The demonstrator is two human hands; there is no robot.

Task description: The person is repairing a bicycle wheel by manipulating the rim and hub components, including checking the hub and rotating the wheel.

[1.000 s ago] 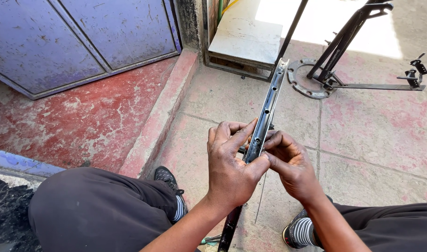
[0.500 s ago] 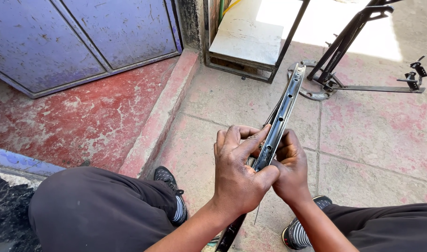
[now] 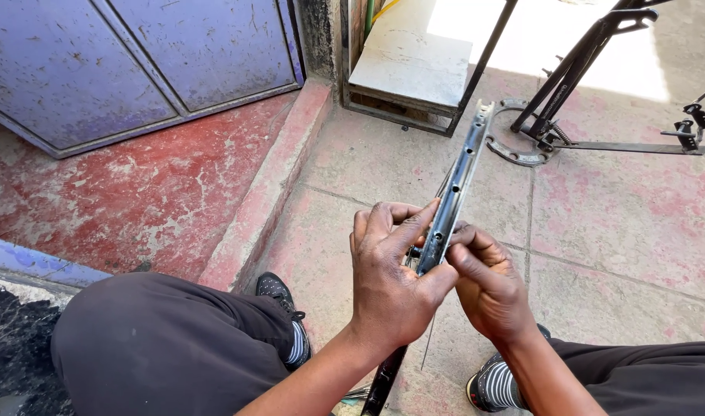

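A long, narrow dark metal rim strip with holes (image 3: 462,171) runs from near my knees up towards the top of the view. My left hand (image 3: 391,277) grips it around the middle, thumb and fingers wrapped over its edge. My right hand (image 3: 487,281) is on the strip's right side, fingertips pinching something small at the strip, hidden by the fingers. A thin wire spoke (image 3: 428,343) hangs below my hands.
My knees in dark trousers and black shoes (image 3: 279,296) frame the paved floor. A red painted step (image 3: 268,192) and a blue metal door (image 3: 121,62) lie to the left. A metal frame with a slab (image 3: 414,69) and a black stand (image 3: 591,115) are ahead.
The strip has tilted slightly rightwards and both hands have shifted a little right along with it. My right hand's fingers have closed in against the strip.
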